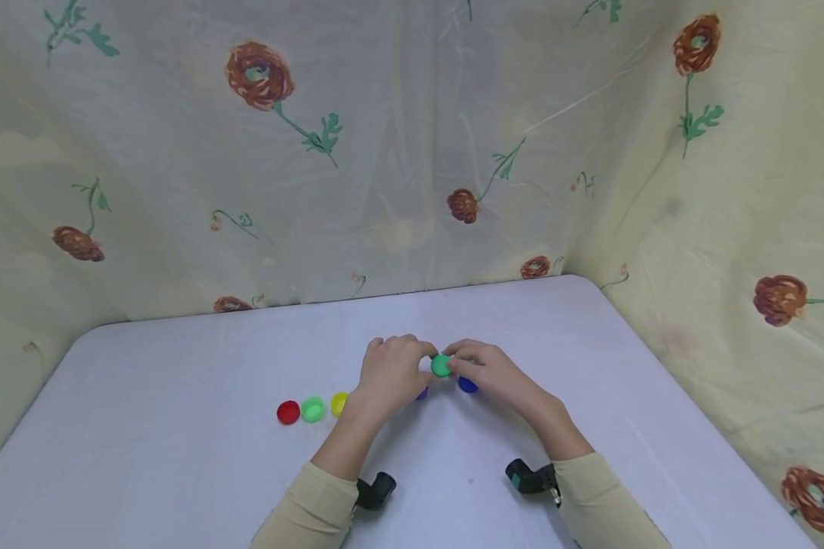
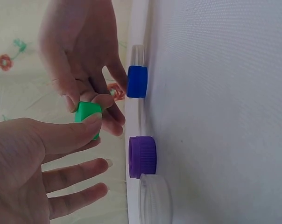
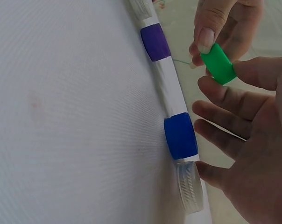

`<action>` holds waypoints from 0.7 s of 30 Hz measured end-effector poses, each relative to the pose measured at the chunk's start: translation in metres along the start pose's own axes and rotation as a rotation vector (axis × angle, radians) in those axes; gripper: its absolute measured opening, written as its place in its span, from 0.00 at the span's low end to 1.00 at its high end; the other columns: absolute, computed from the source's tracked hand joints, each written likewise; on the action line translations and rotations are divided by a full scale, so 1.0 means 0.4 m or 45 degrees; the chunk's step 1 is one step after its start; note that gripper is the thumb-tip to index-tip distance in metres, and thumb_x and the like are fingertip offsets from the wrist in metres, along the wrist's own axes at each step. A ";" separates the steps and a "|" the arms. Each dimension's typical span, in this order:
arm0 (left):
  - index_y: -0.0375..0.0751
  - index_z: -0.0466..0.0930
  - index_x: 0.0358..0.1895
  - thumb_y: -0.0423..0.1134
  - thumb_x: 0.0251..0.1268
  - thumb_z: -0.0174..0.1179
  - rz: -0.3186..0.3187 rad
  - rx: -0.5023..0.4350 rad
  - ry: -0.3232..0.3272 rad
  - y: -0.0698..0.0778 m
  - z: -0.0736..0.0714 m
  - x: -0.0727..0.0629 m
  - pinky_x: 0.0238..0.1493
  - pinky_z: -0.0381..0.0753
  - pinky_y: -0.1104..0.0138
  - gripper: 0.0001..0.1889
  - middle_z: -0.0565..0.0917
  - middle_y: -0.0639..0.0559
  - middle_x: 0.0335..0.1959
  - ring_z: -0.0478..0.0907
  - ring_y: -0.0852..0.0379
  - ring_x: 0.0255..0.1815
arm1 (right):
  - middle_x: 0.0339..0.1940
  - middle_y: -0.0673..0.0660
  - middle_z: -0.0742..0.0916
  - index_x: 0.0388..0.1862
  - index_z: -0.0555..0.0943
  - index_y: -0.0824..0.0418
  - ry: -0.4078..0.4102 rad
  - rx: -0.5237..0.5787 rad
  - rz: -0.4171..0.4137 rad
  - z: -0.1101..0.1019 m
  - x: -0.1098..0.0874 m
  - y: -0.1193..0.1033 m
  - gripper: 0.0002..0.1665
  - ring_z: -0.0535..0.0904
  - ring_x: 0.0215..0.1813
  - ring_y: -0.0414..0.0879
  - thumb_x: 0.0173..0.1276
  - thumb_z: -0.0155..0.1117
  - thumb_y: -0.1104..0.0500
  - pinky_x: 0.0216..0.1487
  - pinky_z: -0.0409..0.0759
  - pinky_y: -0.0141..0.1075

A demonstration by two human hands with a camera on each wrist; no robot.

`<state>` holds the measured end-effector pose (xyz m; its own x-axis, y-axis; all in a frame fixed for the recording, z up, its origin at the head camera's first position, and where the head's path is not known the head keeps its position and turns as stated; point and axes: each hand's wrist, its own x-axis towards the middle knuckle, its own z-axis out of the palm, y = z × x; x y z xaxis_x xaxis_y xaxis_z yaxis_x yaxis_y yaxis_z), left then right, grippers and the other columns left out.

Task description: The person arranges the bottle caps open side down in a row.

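Observation:
A green bottle cap [image 1: 441, 366] is raised over the white table between both hands. My left hand [image 1: 394, 371] pinches it with thumb and fingertip; in the left wrist view, the other fingers spread apart. My right hand [image 1: 490, 372] grips the cap's opposite side between thumb and forefinger, as the right wrist view shows. Below the hands stand a blue cap [image 3: 181, 136] and a purple cap [image 2: 142, 157]. One clear cap [image 2: 155, 200] sits by the purple one, and another clear cap [image 3: 190, 186] is beside the blue one, close to my right little finger.
Left of my left hand lie a red cap [image 1: 288, 412], a light green cap [image 1: 312, 409] and a partly hidden yellow cap [image 1: 339, 403]. A flowered cloth [image 1: 384, 152] hangs behind the white table [image 1: 178, 427] and along its right side.

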<state>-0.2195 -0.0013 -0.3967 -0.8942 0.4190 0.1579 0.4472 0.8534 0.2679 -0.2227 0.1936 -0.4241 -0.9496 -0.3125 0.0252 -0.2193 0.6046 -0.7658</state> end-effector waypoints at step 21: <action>0.55 0.87 0.52 0.51 0.60 0.69 -0.024 -0.081 -0.069 -0.008 -0.002 -0.001 0.57 0.74 0.52 0.17 0.88 0.54 0.50 0.83 0.51 0.53 | 0.65 0.58 0.81 0.47 0.86 0.57 -0.038 -0.182 -0.066 0.002 0.001 0.004 0.12 0.70 0.73 0.62 0.69 0.59 0.57 0.73 0.64 0.60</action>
<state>-0.2206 -0.0043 -0.3969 -0.9017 0.4205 0.1010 0.4291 0.8406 0.3305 -0.2232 0.1941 -0.4258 -0.9294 -0.3666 0.0418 -0.2999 0.6845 -0.6645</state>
